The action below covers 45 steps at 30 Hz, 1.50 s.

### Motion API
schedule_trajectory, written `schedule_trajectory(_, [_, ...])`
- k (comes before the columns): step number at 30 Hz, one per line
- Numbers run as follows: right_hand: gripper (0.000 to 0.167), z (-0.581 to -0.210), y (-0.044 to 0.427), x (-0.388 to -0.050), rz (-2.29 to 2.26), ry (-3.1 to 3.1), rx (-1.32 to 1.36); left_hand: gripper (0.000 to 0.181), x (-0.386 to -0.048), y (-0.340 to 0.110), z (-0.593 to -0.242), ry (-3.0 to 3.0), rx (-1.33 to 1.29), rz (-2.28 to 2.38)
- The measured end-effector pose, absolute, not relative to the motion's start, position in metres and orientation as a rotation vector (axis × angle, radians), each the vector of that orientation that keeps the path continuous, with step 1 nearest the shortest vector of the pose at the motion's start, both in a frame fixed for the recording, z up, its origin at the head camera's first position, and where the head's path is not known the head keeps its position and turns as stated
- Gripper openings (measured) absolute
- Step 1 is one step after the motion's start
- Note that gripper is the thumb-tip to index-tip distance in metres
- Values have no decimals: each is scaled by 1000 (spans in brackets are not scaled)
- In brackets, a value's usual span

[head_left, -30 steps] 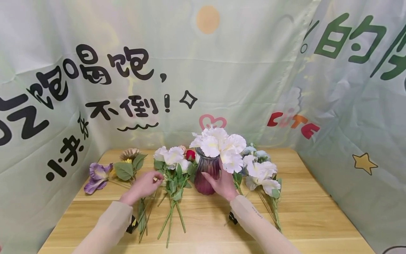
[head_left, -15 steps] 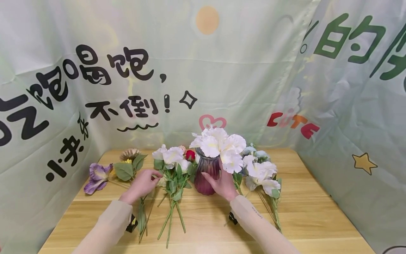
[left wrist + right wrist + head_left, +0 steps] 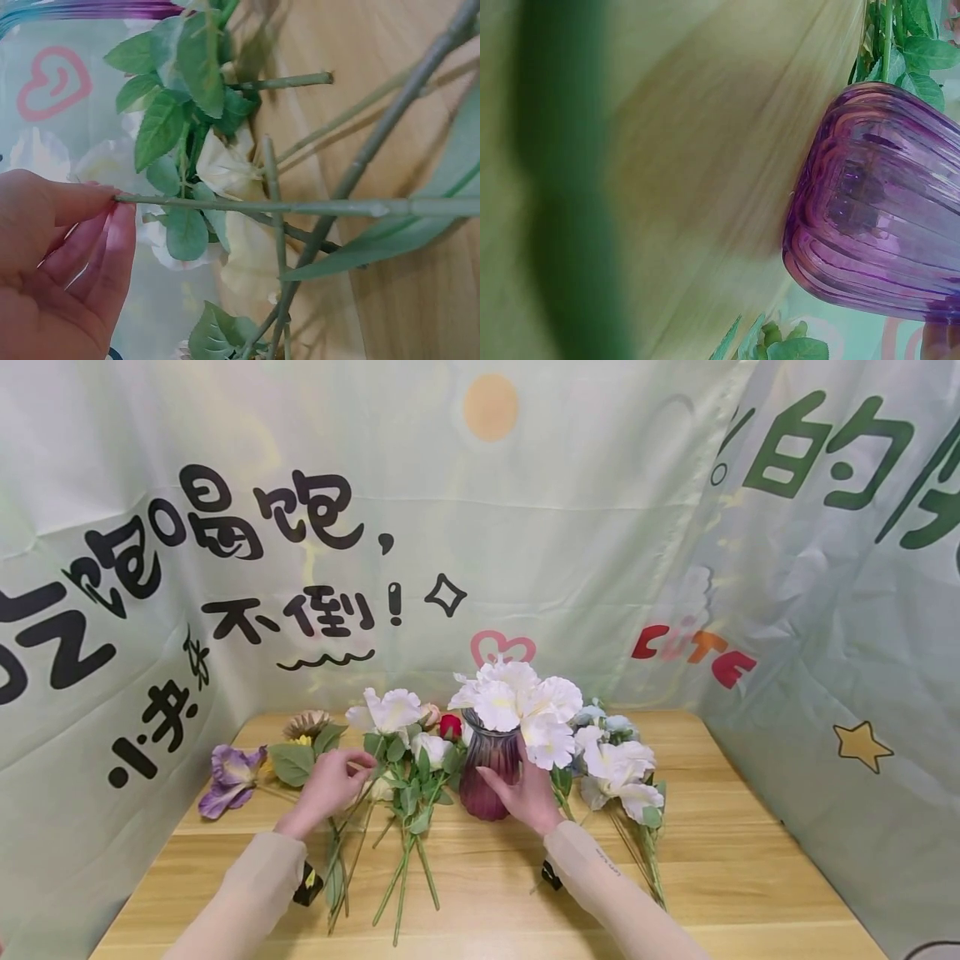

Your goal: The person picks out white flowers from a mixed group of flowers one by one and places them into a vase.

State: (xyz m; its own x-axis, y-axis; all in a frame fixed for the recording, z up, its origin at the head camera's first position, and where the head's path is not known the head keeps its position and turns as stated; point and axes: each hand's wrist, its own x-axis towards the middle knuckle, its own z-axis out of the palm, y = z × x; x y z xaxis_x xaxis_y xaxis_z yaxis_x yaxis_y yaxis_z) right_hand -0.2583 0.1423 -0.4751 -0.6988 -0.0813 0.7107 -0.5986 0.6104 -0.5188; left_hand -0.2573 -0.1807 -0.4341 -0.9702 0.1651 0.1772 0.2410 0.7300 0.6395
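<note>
A purple ribbed glass vase point(image 3: 487, 781) stands upright in the head view, with white ruffled flowers point(image 3: 517, 697) at its mouth. My right hand point(image 3: 532, 789) holds the vase from its right side, the thumb across the front. In the right wrist view the vase's glass point(image 3: 877, 210) shows close up, with a fingertip point(image 3: 941, 341) at its edge. My left hand point(image 3: 335, 783) is left of the vase and pinches a thin green stem point(image 3: 300, 205) between thumb and fingers. That stem appears to belong to a white flower point(image 3: 390, 710) raised above the middle bunch.
Beside the left hand lie a purple flower point(image 3: 232, 777) and leafy stems point(image 3: 294, 763). A middle bunch holds a red rose point(image 3: 451, 727) and green stems point(image 3: 405, 868). More white flowers point(image 3: 622, 768) lie right of the vase. A printed cloth point(image 3: 570, 560) surrounds the wooden table point(image 3: 720, 868).
My left hand has moved slightly up and left, and the white flower near it has risen and shifted left from the bunch. The right hand and vase have stayed put.
</note>
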Motion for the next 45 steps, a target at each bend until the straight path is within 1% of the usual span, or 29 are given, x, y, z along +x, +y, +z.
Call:
schedule_trajectory(4, [93, -475, 142, -258, 1017, -2185, 518, 12, -259, -181, -430, -2753, -315, -1125])
schedule_trajectory(6, [93, -476, 143, -258, 1014, -2183, 514, 14, -260, -181, -428, -2729, -308, -1174])
schedule_trajectory(10, [92, -476, 142, -258, 1015, -2195, 490, 23, -260, -181, -424, -2688, -302, -1296])
schedule_trajectory(17, [82, -478, 139, -254, 979, -2238, 378, 36, -260, -182, -412, -2626, -270, -1389])
schedule_trajectory(22, [82, -479, 136, -253, 951, -2233, 330, 40, -261, -182, -400, -2592, -252, -1372])
schedule_trajectory(35, [80, -478, 132, -252, 896, -2203, 300, 30, -266, -171, -372, -2414, -257, -1398])
schedule_trajectory(45, [78, -477, 130, -250, 884, -2234, 253, 33, -266, -150, -350, -2307, -238, -1548])
